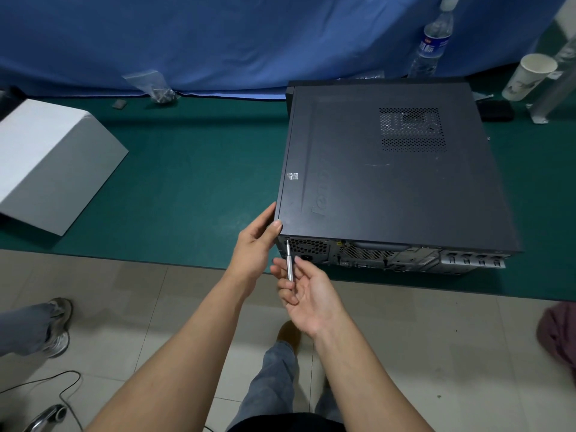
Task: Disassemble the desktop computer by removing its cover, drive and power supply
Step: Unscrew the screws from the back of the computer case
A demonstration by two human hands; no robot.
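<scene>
A dark grey desktop computer [389, 182] lies on its side on the green table, its cover on and its rear panel [389, 255] facing me at the table's front edge. My left hand [255, 244] grips the near left corner of the case, thumb on the top. My right hand [302, 291] holds a slim silver screwdriver [289, 263] between the fingertips. Its tip rests at the upper left corner of the rear panel.
A white cardboard box [53, 163] lies on the green table [193, 182] at the left. A plastic bag of small parts [156, 87], a water bottle [433, 42] and a paper cup [530, 76] stand along the blue curtain behind. Another person's foot [56, 325] is on the tiled floor.
</scene>
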